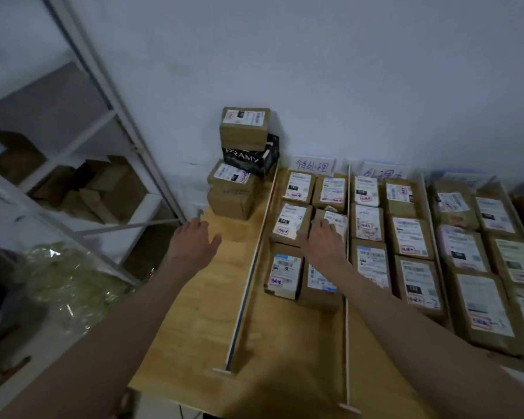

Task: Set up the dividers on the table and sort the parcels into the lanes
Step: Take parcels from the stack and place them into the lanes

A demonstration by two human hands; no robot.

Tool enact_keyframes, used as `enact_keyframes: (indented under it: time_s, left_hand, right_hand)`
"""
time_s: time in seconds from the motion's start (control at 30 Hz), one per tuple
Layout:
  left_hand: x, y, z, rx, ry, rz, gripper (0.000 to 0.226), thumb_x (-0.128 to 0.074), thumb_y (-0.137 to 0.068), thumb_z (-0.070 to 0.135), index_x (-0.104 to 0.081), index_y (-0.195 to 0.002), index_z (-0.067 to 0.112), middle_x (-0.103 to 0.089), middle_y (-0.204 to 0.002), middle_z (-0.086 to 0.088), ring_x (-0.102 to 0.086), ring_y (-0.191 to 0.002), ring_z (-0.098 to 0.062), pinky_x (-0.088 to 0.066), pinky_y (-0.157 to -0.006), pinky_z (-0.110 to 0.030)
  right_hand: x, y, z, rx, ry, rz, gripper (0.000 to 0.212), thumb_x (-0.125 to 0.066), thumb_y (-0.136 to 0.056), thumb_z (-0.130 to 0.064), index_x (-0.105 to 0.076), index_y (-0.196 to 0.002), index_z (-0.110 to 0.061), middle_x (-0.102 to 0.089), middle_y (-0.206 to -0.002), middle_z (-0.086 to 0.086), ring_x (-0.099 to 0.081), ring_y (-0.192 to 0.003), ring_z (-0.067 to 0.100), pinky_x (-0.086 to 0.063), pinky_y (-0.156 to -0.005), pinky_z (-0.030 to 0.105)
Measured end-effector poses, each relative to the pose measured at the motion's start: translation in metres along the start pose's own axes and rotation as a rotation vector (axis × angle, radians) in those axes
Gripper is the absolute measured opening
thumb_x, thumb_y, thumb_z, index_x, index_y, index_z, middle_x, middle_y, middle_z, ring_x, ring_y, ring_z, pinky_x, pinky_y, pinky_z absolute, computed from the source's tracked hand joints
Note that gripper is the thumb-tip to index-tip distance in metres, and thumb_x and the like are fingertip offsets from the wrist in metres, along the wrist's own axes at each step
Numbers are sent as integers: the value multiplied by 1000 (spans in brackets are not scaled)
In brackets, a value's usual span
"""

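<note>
On the wooden table (194, 322), thin white dividers (248, 273) (348, 267) mark off lanes. Labelled cardboard parcels fill the lanes in rows. My right hand (322, 237) lies on a brown parcel (335, 220) in the first lane, fingers spread over its top. My left hand (194, 240) hovers open above the bare table left of the first divider, holding nothing. Beyond it stands a stack of unsorted parcels (233, 192), with a black box (253, 157) and a brown box (244, 127) on top, against the wall.
Handwritten paper signs (313, 166) (383, 172) stand at the far ends of the lanes. A white metal shelf rack (82, 182) with loose cardboard boxes stands to the left. Crumpled clear plastic wrap (70, 276) lies on the floor by the table.
</note>
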State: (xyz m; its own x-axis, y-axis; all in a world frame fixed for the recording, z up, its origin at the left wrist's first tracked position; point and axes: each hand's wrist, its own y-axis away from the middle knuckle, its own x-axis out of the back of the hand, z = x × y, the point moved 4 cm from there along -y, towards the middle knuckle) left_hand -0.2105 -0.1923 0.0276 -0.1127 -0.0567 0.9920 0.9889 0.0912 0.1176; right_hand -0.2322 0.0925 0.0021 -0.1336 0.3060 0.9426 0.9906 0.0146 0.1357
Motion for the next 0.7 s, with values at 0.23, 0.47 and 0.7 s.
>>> enact_keyframes:
  time_s: [0.23,0.47,0.7]
  left_hand:
    - [-25,-63,-80,-44,3,-41,55,-39,-98,53,-54,-132,12,-55,-132,-10,-54,-121,-30,-43,-103,-46]
    - [-46,-131,-100,-152,2,-70,55,-38,-99,53,-55,-129,10,-56,-127,-10,-54,-118,-29,-43,-102,-44]
    - [-59,-202,-94,-212,40,-100,57,-37,-101,52,-53,-133,8,-55,-132,-12,-53,-121,-29,-41,-100,-43]
  right_hand:
    - [-40,-33,-77,-77,-37,10,51,-36,-104,-43,-44,-138,-5,-48,-138,15,-45,-128,32,-43,-102,46]
    - [-81,-74,-130,-112,-84,-11,44,-43,-100,-36,-46,-135,-9,-50,-136,11,-47,-126,29,-42,-103,44]
    - [-94,-134,-160,-174,-93,-42,36,-43,-101,-29,-48,-129,-6,-51,-130,12,-51,-119,28,-45,-99,42]
